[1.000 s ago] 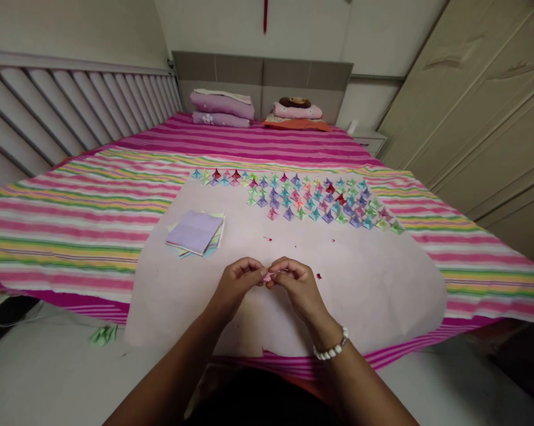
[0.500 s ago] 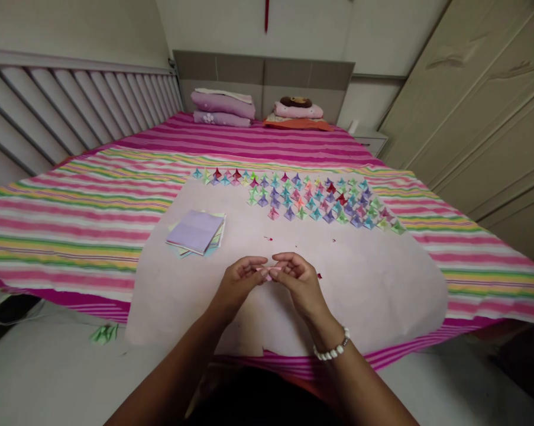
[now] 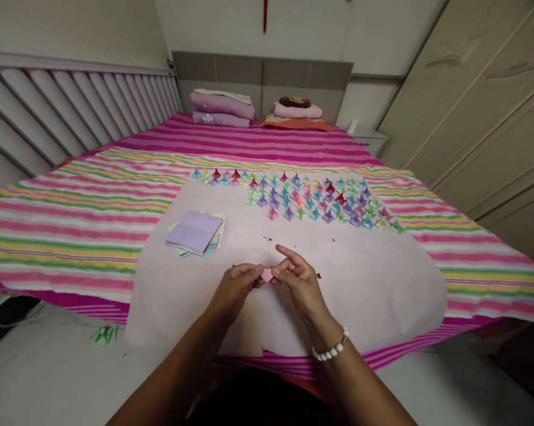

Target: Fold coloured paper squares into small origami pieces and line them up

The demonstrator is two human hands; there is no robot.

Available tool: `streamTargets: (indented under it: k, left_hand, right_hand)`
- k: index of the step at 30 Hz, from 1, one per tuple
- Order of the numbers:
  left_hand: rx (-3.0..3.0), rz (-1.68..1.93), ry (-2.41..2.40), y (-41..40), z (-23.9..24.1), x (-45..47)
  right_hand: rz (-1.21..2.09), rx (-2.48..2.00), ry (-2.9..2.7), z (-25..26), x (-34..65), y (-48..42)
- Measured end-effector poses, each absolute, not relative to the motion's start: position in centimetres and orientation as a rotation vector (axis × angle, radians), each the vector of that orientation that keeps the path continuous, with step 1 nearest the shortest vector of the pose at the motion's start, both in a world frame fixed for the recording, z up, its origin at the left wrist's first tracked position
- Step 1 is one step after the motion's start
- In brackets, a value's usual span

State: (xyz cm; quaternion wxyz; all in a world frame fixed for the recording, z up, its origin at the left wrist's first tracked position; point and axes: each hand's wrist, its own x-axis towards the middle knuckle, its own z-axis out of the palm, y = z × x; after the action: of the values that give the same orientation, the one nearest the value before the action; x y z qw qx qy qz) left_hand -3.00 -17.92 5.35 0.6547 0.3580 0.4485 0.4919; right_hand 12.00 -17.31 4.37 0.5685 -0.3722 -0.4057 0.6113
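Note:
A small folded piece of pink paper (image 3: 267, 274) is held between my two hands over the white sheet. My left hand (image 3: 236, 289) pinches its left side between thumb and fingers. At its right side, my right hand (image 3: 298, 280) grips with the thumb and bent fingers, while the index finger points up and away. White beads circle my right wrist. Beyond my hands, several rows of small folded paper pieces (image 3: 311, 201) in many colours stand on the sheet. Left of them lies a stack of square paper (image 3: 193, 232), purple on top.
The large white sheet (image 3: 169, 302) lies on a bed with a striped cover (image 3: 71, 213). Small red scraps (image 3: 319, 276) dot the sheet. A crumpled green paper (image 3: 103, 335) is on the floor at left. Folded bedding (image 3: 222, 106) rests by the headboard.
The pink paper has turned to show a broader face. My right index finger has lifted off and stretched out, and my left fingers have folded lower around the paper.

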Motion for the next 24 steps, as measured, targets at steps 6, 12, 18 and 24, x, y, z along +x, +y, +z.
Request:
streamTargets:
  k: [6,12,18,24]
  left_hand:
    - [0.869,1.117,1.134,-17.8,5.5,-3.1]
    - [1.088,1.174,1.251,-18.1,6.1,-3.3]
    - [1.708,1.33,1.228,-18.0,5.6,-3.9]
    - [1.755,1.26,1.228,-17.4,5.1,-4.0]
  right_hand:
    - [1.488,-0.932,-0.993,4.2,11.7,-17.5]
    - [1.494,-0.943,-0.834,4.6,11.9,-17.2]
    - [1.562,-0.966,-0.67,4.5,11.9,-16.9]
    - [1.619,-0.947,-0.669,4.1,11.8,-16.8]
